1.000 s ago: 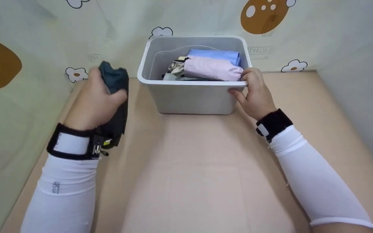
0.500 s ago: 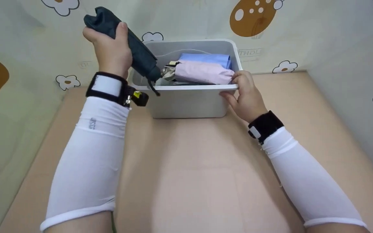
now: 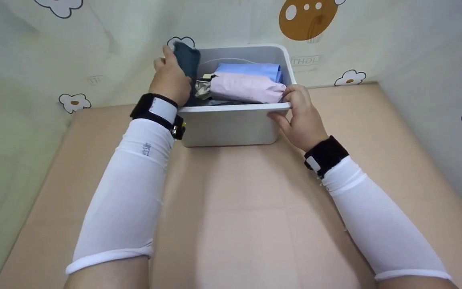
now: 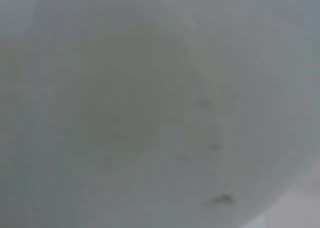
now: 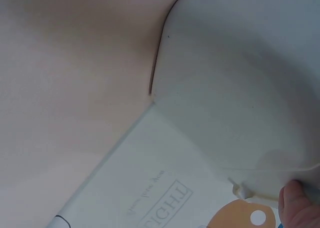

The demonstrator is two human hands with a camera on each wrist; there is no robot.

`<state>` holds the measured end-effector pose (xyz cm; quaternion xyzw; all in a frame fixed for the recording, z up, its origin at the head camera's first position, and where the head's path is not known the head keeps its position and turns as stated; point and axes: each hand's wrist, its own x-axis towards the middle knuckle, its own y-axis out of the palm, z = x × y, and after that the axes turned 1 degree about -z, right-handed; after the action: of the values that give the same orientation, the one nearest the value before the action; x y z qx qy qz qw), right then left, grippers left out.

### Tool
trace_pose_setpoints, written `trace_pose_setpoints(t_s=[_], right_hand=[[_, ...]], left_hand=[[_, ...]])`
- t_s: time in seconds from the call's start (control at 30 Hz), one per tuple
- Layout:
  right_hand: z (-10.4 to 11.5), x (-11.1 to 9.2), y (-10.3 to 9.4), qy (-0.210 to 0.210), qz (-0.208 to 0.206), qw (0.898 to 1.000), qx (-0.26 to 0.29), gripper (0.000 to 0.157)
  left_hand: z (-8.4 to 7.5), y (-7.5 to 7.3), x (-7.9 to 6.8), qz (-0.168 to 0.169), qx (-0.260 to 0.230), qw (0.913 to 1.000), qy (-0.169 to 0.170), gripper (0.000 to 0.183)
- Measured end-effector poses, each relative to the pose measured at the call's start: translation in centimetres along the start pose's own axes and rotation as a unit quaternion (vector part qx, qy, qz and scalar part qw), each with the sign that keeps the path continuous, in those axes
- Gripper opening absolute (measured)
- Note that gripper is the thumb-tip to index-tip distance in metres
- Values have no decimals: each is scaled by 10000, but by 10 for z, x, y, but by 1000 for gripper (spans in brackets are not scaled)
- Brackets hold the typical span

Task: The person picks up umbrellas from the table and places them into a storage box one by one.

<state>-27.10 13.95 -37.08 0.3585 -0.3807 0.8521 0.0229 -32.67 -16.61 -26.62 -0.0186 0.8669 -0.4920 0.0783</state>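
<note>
A dark green folded umbrella stands tilted at the left end of the grey plastic bin. My left hand grips it from the left, thumb toward the bin's inside. The umbrella's lower part is down in the bin, partly hidden by the hand and rim. My right hand holds the bin's front right corner, fingers over the rim and thumb below it. Inside lie a pale pink rolled bundle like a folded umbrella, a blue one behind it, and a beige-patterned item.
The bin stands on a tan tabletop, close to a patterned wall covering. Its outer wall fills much of the right wrist view. A blurred pale grey surface covers the left wrist view.
My left hand has lifted the dark green umbrella from the table's left, swung it up, then lowered it into the bin's left end. My right hand keeps hold of the rim.
</note>
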Motion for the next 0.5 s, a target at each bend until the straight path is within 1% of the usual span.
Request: trace_pose_setpoints(t_s=[0.03, 0.1, 0.17, 0.2, 0.27, 0.37, 0.43, 0.5], right_hand=[[0, 0, 0, -13, 1, 10000, 4, 36], [0, 0, 0, -18, 12, 10000, 8, 36], [0, 0, 1, -16, 7, 10000, 20, 37], [0, 0, 1, -5, 9, 10000, 24, 37], [-1, 0, 0, 14, 23, 10000, 26, 38], [-3, 0, -2, 41, 103, 9999, 37, 37], [-5, -1, -6, 33, 176, 9998, 44, 35], [-8, -4, -12, 55, 259, 9996, 126, 35]], left_hand=[[0, 2, -2, 146, 317, 9992, 169, 73], [1, 4, -6, 358, 752, 9956, 417, 59], [1, 5, -9, 463, 970, 9924, 593, 50], [1, 5, -10, 433, 928, 9928, 625, 49], [2, 5, -12, 244, 689, 9951, 662, 51], [7, 7, -18, -209, 214, 9955, 897, 54], [15, 7, -24, -514, -79, 9928, 1081, 56], [29, 8, -31, -694, -238, 9894, 1253, 60]])
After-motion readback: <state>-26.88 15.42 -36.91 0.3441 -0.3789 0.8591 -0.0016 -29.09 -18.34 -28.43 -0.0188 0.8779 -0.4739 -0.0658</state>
